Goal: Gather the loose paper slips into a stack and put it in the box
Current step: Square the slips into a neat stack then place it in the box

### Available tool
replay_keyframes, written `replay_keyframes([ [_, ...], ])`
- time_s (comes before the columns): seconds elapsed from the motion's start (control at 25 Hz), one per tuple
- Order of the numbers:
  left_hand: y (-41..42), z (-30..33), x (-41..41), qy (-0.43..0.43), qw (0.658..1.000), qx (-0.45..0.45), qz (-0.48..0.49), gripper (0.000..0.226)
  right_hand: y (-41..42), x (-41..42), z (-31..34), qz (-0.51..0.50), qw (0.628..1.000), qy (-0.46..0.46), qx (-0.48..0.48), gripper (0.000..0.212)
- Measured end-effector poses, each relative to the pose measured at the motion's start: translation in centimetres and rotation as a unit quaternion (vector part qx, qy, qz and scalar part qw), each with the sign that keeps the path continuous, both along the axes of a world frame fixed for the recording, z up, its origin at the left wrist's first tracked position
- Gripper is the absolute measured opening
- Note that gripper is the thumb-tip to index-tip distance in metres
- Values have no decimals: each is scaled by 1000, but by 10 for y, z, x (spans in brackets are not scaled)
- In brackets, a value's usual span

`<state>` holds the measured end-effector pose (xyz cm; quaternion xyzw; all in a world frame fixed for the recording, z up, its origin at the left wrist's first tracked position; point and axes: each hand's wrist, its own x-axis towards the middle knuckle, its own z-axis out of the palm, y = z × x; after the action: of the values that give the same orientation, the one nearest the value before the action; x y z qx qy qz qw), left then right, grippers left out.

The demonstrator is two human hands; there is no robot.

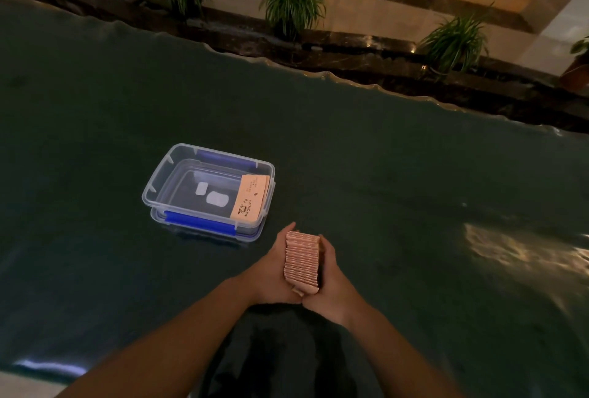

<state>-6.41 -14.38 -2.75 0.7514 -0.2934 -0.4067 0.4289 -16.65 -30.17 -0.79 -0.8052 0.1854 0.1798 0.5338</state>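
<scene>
pressing from both sides, the left hand point(274, 265) and right hand point(331, 279) are closed flat against the stack of slips point(302, 260), which is stood on edge, likely so its edges can be squared. the open box point(159, 189) lies near, at ten o'clock, with one slip point(249, 196) already leaned inside. the stack's underside and the fingertips beyond are hidden.

A: I see two bare forearms on my feed, no sleeves visible.
B: Rings, watch, gloves?
A: None that I can make out on left hand point(271, 273) or right hand point(331, 283). Too dim for finer detail.
</scene>
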Motion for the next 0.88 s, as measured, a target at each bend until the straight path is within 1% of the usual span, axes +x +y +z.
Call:
replay_keyframes([
  [0.04,0,1,1,-4,1000,2,3,140,-1,1,-2,3,1000,0,-7,122],
  [0.12,-4,5,2,-16,1000,15,12,116,0,3,-4,-9,1000,3,-25,108],
  [0.2,-6,7,3,-15,999,18,37,103,1,7,-6,-15,1000,14,-20,101],
  [0.32,-4,8,7,6,997,15,71,98,-5,10,-9,-12,1000,18,21,105],
  [0.4,-2,9,10,37,996,18,81,99,-11,7,-10,-27,998,14,46,101],
  [0.48,-2,11,10,83,991,17,107,100,-14,1,-10,-57,996,1,61,94],
  [0.52,-4,12,9,107,986,8,127,99,-15,-2,-9,-81,994,-9,71,97],
  [0.56,-6,14,7,132,981,-6,146,97,-16,-5,-9,-112,990,-19,85,104],
  [0.64,-11,17,5,191,966,-44,170,87,-18,-9,-10,-188,970,-19,153,120],
  [0.68,-15,19,4,224,957,-68,172,80,-18,-10,-10,-221,953,-9,204,120],
  [0.76,-21,25,2,285,939,-111,156,68,-15,-12,-10,-264,914,-5,309,103],
  [0.8,-24,28,2,304,934,-122,144,64,-13,-13,-11,-280,898,-10,339,95],
  [0.88,-28,29,3,337,923,-117,143,71,-12,-19,-14,-314,879,-22,360,89],
])
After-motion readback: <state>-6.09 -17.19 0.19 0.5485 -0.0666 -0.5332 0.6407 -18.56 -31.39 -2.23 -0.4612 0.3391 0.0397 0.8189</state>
